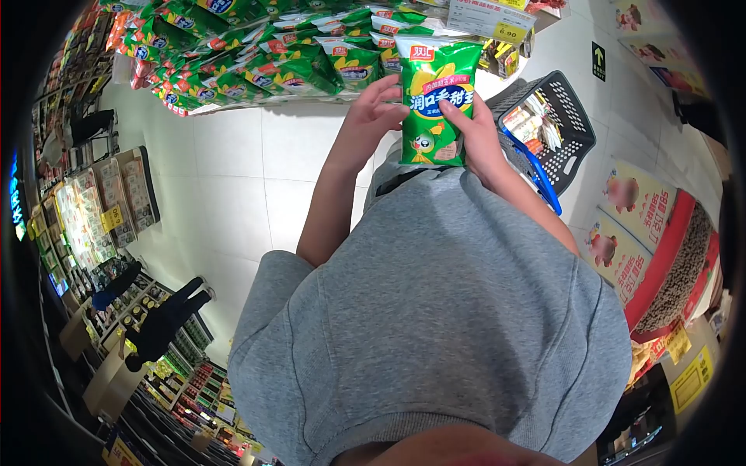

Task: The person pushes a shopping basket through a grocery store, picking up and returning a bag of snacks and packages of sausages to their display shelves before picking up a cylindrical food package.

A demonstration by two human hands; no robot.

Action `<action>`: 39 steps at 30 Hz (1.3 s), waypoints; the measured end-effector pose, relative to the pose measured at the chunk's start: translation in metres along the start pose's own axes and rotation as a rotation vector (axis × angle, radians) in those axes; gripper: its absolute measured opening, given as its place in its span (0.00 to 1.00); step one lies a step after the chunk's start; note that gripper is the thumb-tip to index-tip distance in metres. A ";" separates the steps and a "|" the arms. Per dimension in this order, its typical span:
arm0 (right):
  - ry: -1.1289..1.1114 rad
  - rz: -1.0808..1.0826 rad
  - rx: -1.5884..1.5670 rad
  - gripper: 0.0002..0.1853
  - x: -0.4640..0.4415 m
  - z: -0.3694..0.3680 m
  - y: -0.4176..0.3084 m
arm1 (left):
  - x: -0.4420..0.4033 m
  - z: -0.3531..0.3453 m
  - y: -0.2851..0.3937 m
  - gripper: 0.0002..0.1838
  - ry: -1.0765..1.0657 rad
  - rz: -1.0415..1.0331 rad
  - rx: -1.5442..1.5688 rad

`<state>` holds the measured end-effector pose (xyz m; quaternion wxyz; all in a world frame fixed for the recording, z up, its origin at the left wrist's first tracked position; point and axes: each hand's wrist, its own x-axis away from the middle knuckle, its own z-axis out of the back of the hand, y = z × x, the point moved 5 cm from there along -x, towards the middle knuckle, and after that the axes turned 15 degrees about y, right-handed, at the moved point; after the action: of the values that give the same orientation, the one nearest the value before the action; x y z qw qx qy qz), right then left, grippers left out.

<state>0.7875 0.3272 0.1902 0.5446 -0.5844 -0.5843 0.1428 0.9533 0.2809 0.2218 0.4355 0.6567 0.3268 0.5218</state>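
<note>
A green bag of corn sausages (437, 144) is held upright in front of my chest, its printed front facing me. My right hand (482, 140) grips its right side, with the thumb laid across the front and the fingers hidden behind. At the left edge, my left hand (369, 124) has its thumb against the bag and its fingers bent around the side; the fingertips are partly hidden. Just beyond the bag lie rows of similar green bags (289, 71) on a display.
A grey shopping basket (584, 116) with a blue handle (550, 186) and several packets inside is beside my right forearm. A price sign (491, 22) stands at the display's edge. A person in dark clothes (167, 320) stands far left. Promotional boxes (622, 252) are at right.
</note>
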 end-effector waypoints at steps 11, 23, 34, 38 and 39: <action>-0.118 0.081 0.076 0.22 0.008 -0.006 -0.001 | -0.001 -0.012 0.000 0.26 0.024 -0.131 -0.140; -0.082 0.311 0.272 0.25 -0.005 -0.005 -0.002 | -0.007 -0.001 -0.009 0.21 0.019 -0.137 -0.183; -0.420 1.216 0.566 0.09 0.023 -0.016 -0.046 | 0.021 0.002 0.032 0.16 0.152 -1.158 -0.588; -0.436 1.349 0.568 0.09 0.035 -0.023 -0.059 | 0.027 0.006 0.033 0.16 0.188 -1.241 -0.463; -0.440 1.363 0.573 0.11 0.037 -0.024 -0.061 | 0.027 0.006 0.033 0.17 0.200 -1.243 -0.445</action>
<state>0.7844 0.3300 0.2652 0.3378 -0.6096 -0.1305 0.7052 0.9648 0.2900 0.2621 0.7478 0.1891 0.5679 0.2873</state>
